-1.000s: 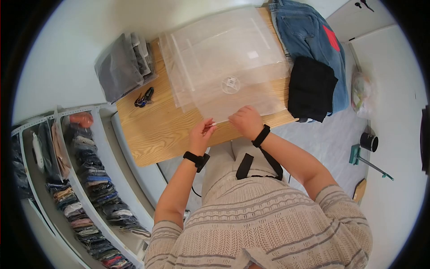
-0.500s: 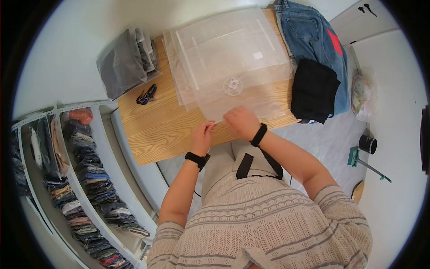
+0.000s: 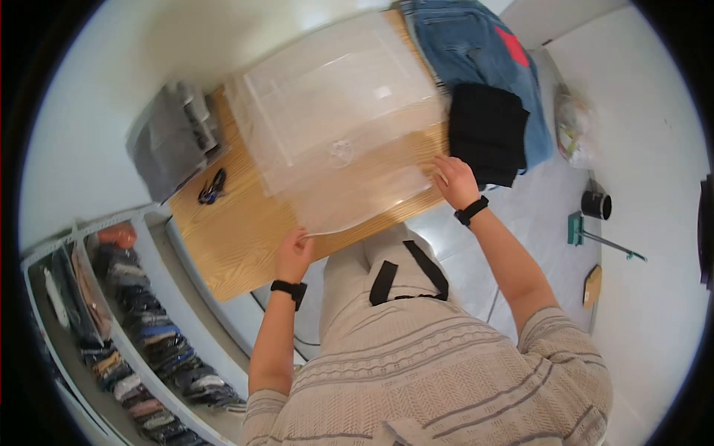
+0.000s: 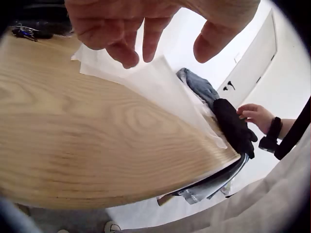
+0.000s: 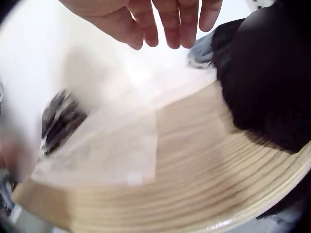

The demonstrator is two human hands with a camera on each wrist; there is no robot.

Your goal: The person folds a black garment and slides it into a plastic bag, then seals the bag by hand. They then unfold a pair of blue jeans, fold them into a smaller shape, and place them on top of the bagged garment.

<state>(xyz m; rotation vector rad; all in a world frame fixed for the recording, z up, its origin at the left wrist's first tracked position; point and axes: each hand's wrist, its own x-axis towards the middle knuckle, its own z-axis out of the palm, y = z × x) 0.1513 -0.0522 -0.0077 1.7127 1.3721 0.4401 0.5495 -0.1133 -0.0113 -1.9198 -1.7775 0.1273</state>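
Note:
Clear plastic bags [image 3: 327, 89] lie stacked on the wooden table, with a round white mark [image 3: 341, 152] on them. The front flap [image 3: 364, 201] of the top bag reaches toward the person. At its left front corner is my left hand [image 3: 294, 256], thumb and fingers apart in the left wrist view, where the fingertips [image 4: 130, 59] overlap the plastic. My right hand [image 3: 456, 182] hovers past the flap's right end, beside a folded black garment [image 3: 487, 130]. Its loosely extended fingers [image 5: 172, 34] hold nothing in the right wrist view.
Blue jeans [image 3: 461, 44] with a red patch lie under the black garment. Bagged grey clothes [image 3: 167, 141] stand at the table's left back, near a small dark tool [image 3: 213, 186]. Shelves of packed clothes [image 3: 149, 312] line the left side; a green-headed broom [image 3: 576, 227] is at right.
Both hands were close together at the bag's front edge. They have parted, the left to the left corner, the right rightward to the black garment. The head view has shifted.

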